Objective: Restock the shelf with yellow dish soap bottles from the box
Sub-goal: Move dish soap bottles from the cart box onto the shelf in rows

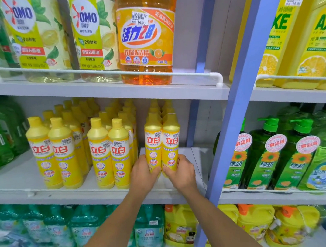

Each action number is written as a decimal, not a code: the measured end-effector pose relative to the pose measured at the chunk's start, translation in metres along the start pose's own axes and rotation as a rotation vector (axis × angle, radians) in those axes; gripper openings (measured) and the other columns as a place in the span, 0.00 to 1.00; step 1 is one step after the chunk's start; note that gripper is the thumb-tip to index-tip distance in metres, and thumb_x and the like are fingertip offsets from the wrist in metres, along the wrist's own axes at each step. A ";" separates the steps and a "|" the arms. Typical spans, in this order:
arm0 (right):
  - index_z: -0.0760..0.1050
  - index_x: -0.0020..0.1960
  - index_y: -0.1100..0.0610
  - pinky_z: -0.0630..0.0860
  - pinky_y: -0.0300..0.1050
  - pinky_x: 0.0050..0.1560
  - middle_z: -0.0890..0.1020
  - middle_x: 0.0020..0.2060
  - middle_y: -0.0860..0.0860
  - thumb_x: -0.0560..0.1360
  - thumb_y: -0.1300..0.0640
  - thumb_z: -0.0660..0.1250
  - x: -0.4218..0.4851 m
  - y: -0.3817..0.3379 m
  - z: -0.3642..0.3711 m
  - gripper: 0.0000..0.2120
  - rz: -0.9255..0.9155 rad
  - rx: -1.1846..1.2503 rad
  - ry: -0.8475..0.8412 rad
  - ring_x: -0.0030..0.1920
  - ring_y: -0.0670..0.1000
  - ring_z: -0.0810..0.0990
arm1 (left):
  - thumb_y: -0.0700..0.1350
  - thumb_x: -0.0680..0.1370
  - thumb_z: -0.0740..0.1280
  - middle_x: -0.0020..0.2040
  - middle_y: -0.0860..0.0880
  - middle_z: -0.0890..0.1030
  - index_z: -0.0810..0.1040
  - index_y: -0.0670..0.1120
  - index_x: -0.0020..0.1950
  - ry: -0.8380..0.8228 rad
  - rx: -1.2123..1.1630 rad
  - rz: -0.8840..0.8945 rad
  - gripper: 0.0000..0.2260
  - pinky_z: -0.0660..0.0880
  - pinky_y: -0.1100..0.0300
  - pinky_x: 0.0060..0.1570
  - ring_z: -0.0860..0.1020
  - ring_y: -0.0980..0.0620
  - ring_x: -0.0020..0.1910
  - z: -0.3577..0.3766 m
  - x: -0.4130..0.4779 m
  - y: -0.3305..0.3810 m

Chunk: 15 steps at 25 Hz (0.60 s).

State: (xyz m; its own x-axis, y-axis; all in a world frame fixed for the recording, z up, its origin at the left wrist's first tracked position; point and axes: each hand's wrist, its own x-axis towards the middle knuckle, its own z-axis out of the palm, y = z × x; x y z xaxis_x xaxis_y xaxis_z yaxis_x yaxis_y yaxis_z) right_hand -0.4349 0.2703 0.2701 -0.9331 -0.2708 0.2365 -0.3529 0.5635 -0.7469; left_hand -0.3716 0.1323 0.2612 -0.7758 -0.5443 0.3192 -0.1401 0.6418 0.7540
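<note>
I'm curling my left hand round one yellow dish soap bottle and my right hand round its neighbour bottle. Both are standing on the middle shelf. They're likely full, stiff and slick, so I'm gripping low.

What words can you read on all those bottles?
"OMO": pale bottles.
"活力28" and "10.00": orange bottle.
"立白": yellow bottles, one gripped by the left hand, one by the right hand.
"AXE": lemon bottles.
"食品用" and "绿劲": green bottles.
Smaller print is too blurred to read.
</note>
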 end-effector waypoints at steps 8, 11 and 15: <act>0.72 0.64 0.49 0.76 0.54 0.59 0.77 0.60 0.53 0.72 0.34 0.64 -0.037 -0.017 -0.048 0.27 -0.143 -0.388 -0.251 0.62 0.57 0.76 | 0.59 0.77 0.66 0.67 0.42 0.73 0.67 0.45 0.70 -0.425 0.504 0.243 0.28 0.71 0.50 0.63 0.71 0.42 0.66 -0.051 -0.042 0.014; 0.69 0.69 0.54 0.73 0.56 0.65 0.73 0.66 0.56 0.75 0.36 0.63 -0.075 -0.035 -0.061 0.30 -0.199 -0.616 -0.320 0.68 0.60 0.70 | 0.63 0.77 0.64 0.70 0.42 0.69 0.65 0.45 0.73 -0.449 0.667 0.364 0.31 0.68 0.50 0.65 0.68 0.42 0.69 -0.086 -0.072 0.028; 0.66 0.74 0.56 0.70 0.58 0.68 0.71 0.70 0.57 0.76 0.34 0.62 -0.153 -0.067 -0.061 0.35 -0.234 -0.705 -0.311 0.71 0.61 0.67 | 0.66 0.77 0.61 0.68 0.43 0.70 0.64 0.46 0.73 -0.436 0.811 0.430 0.33 0.69 0.48 0.65 0.68 0.42 0.68 -0.147 -0.125 0.018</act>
State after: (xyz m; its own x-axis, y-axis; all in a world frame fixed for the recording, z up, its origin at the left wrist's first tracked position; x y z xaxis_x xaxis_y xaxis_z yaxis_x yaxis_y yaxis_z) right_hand -0.2730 0.3219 0.3221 -0.8042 -0.5893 0.0773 -0.5944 0.7971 -0.1065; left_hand -0.1869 0.1322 0.3196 -0.9929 -0.0405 0.1117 -0.0456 0.9980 -0.0439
